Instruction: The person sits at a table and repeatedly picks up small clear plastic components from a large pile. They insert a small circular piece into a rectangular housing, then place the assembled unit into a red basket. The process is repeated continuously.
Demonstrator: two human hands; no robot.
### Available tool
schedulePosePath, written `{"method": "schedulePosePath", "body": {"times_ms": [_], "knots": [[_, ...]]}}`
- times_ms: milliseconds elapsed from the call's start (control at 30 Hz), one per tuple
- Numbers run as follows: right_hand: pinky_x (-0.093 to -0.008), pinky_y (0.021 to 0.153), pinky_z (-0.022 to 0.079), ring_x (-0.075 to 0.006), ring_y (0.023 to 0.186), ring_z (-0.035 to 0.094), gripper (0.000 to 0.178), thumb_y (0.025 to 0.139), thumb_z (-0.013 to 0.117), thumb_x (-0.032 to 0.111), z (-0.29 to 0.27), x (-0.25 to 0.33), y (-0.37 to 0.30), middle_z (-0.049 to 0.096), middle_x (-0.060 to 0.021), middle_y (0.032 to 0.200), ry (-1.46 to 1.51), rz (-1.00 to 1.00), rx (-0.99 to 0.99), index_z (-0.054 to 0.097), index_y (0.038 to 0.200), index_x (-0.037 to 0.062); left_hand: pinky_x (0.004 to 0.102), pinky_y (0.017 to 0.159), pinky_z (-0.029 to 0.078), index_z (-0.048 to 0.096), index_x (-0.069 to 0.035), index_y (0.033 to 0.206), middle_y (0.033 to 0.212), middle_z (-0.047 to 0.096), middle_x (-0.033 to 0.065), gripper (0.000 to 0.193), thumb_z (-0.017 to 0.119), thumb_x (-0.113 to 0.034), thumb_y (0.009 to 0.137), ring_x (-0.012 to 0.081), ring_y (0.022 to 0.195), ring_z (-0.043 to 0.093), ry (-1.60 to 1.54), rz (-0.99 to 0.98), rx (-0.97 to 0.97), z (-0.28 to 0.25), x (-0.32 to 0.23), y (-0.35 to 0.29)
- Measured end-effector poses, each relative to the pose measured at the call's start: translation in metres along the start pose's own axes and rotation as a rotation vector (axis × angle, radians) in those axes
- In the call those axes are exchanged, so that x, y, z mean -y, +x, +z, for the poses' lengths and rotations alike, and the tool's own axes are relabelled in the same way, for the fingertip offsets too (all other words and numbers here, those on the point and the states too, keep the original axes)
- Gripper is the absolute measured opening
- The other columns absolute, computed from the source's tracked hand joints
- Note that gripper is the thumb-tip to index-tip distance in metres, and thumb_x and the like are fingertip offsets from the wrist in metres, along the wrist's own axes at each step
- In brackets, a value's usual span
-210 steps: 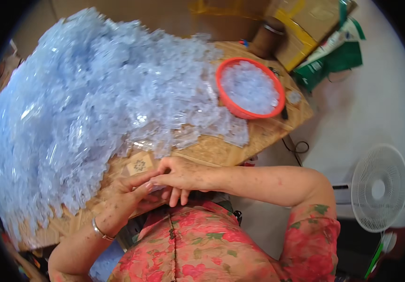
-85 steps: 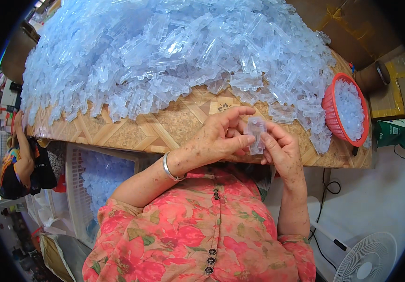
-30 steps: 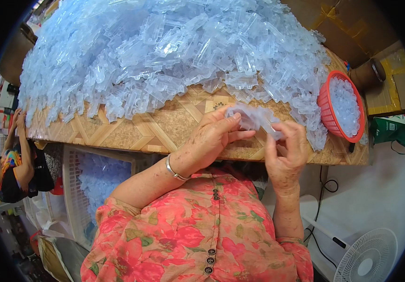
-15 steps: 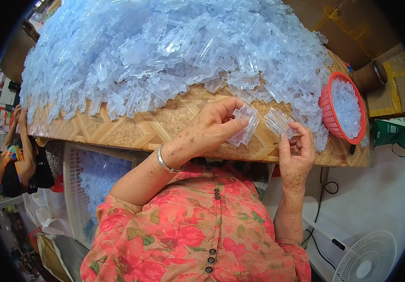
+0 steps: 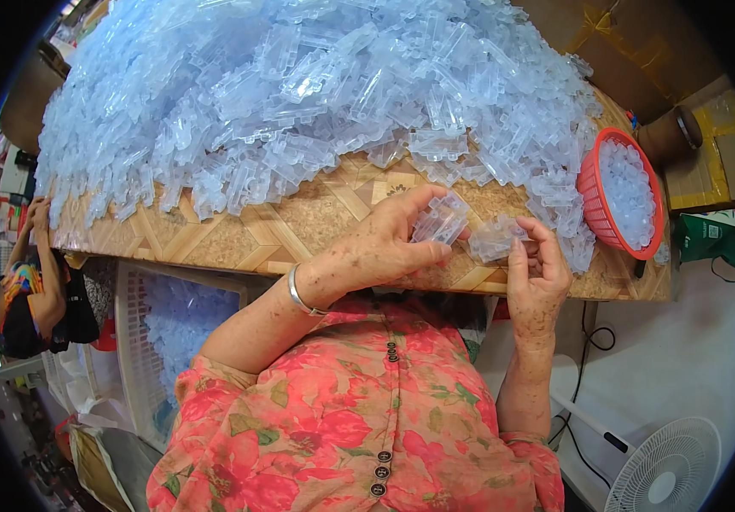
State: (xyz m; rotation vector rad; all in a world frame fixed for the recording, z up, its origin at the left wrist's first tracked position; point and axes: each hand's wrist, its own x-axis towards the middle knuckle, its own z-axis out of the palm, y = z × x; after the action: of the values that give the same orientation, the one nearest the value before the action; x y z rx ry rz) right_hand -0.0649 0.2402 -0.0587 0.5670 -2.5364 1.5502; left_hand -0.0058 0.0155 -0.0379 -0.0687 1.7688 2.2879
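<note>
My left hand (image 5: 385, 237), with a silver bangle at the wrist, has a clear plastic piece (image 5: 441, 218) between its thumb and fingers. Just to the right, my right hand (image 5: 540, 269) pinches a second clear plastic part (image 5: 494, 239) by its edge with thumb and forefinger. The two pieces are close together above the table's near edge; whether they touch I cannot tell. Behind my hands rises a large heap of similar clear plastic parts (image 5: 299, 94), spread across the wood-patterned table (image 5: 274, 224).
A red plastic basket (image 5: 594, 192) of small translucent pieces leans at the table's right end, near cardboard boxes (image 5: 717, 162). Below left stands a white crate (image 5: 134, 328) holding more clear parts. A white fan (image 5: 662, 486) is at lower right. Another person's arm (image 5: 43, 273) shows far left.
The piece in my left hand has turned and tilted, and my left thumb sits lower. My right hand's piece has swung down and left, nearer the other one.
</note>
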Motion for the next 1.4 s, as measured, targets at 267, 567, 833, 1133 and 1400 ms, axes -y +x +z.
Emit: {"method": "schedulePosePath", "body": {"times_ms": [267,567,833,1133,1400], "knots": [[-0.0262,0.062,0.053,-0.0107,0.071,0.062,0.024,0.092,0.062,-0.001,-0.001,-0.005,0.006,0.067,-0.0073,0.09,-0.066,0.024,0.036,0.067,0.115,0.0019,0.0243,0.084,0.052,0.046,0.0,0.145,0.121,0.067,0.0056,0.058,0.068,0.0,0.091,0.0095,0.099,0.063,0.029,0.043,0.053,-0.005,0.01,0.003],[-0.0264,0.062,0.056,-0.0165,0.078,0.068,0.021,0.09,0.065,0.001,-0.015,0.012,0.022,0.065,-0.0119,0.117,-0.125,-0.121,0.065,0.066,0.112,0.0007,0.0272,0.096,0.049,0.046,0.001,0.144,0.12,0.065,0.0045,0.058,0.069,-0.004,0.091,0.0111,0.109,0.059,0.216,0.039,0.112,-0.004,0.003,0.018],[-0.0338,0.065,0.053,-0.0235,0.07,0.065,0.019,0.088,0.066,0.007,-0.07,0.05,0.129,0.07,-0.0124,0.101,-0.514,-0.348,-0.057,0.068,0.107,0.003,0.0271,0.091,0.049,0.05,0.003,0.14,0.113,0.066,0.0041,0.056,0.066,-0.006,0.088,0.0107,0.102,0.059,0.032,0.023,0.199,0.002,-0.006,0.038],[-0.0368,0.091,0.052,-0.0258,0.105,0.07,0.058,0.085,0.073,0.041,-0.089,-0.092,0.356,0.072,-0.0197,0.115,-0.688,0.269,0.138,0.068,0.119,-0.0048,0.0294,0.102,0.046,0.049,0.0,0.143,0.126,0.065,0.0041,0.052,0.067,-0.006,0.095,0.0124,0.117,0.059,-0.229,-0.085,0.294,-0.008,0.007,0.039],[-0.0441,0.101,0.049,-0.0342,0.122,0.063,0.083,0.076,0.069,0.069,-0.035,-0.111,0.414,0.066,-0.0187,0.131,-0.91,0.582,0.14,0.068,0.125,0.003,0.0286,0.101,0.047,0.047,-0.001,0.144,0.126,0.065,0.0048,0.054,0.069,-0.011,0.096,0.0119,0.115,0.059,-0.307,-0.122,0.309,-0.012,0.009,0.039]]}}
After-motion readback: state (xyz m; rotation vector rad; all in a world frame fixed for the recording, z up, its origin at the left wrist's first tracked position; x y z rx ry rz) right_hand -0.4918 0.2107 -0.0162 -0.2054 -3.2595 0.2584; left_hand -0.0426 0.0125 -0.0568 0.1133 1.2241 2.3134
